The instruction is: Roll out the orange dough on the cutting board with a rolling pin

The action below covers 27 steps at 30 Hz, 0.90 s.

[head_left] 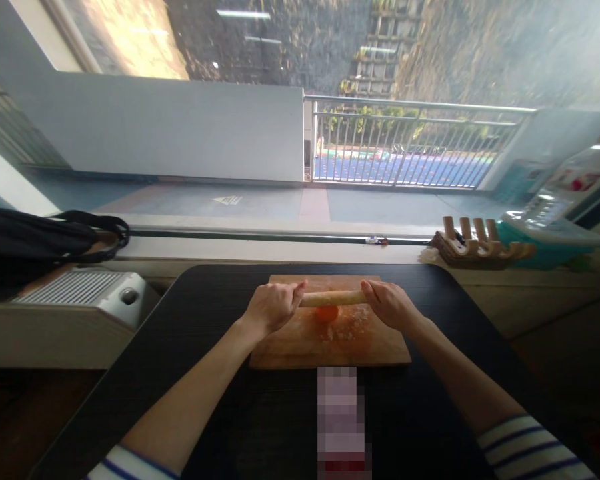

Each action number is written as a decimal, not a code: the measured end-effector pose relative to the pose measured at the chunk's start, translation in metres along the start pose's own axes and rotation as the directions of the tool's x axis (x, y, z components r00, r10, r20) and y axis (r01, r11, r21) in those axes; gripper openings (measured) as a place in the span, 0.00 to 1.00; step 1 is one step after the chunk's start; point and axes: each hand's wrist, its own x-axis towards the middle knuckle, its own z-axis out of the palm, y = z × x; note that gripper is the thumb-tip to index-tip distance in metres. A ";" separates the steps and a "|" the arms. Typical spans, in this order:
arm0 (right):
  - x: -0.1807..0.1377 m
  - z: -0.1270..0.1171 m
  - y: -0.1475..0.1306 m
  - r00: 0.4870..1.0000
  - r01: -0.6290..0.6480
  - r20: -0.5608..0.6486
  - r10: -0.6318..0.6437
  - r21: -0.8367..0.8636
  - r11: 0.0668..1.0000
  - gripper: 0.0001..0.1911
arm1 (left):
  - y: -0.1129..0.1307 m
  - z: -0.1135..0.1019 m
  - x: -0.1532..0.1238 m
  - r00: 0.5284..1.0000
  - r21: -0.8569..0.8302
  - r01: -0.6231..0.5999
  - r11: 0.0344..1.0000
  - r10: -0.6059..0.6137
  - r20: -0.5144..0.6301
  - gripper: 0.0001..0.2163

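Both my hands grip a wooden rolling pin, held level across a wooden board. My left hand is closed round its left end, and my right hand round its right end. Just below the pin's middle lies a small orange piece that looks like dough; the pin partly covers it. White crumbs or flour are scattered over the board to its right. Whether the pin presses on the orange piece I cannot tell.
The board lies on a black table. A blurred-out pinkish item is in front of it. On the sill at right are a wooden rack, a teal container and a plastic bottle. A black bag lies at left.
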 end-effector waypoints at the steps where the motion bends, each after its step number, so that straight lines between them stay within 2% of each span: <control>1: 0.001 0.001 0.001 1.000 -0.008 -0.004 0.008 -0.003 1.000 0.23 | 0.000 0.001 0.001 1.000 -0.004 -0.001 1.000 0.001 0.000 0.32; 9: 0.000 0.010 0.003 0.998 -0.058 -0.009 0.058 0.002 0.998 0.23 | 0.002 0.006 0.010 1.000 0.011 0.009 1.000 -0.009 -0.020 0.33; 21: -0.025 0.006 -0.004 0.999 0.016 -0.041 -0.016 0.006 1.000 0.23 | 0.007 0.008 -0.011 0.999 -0.019 -0.037 0.999 0.037 -0.010 0.30; 27: -0.016 0.007 -0.003 1.000 -0.006 -0.011 0.006 -0.031 0.999 0.23 | 0.003 0.012 -0.007 1.000 -0.012 0.002 1.000 -0.002 0.001 0.30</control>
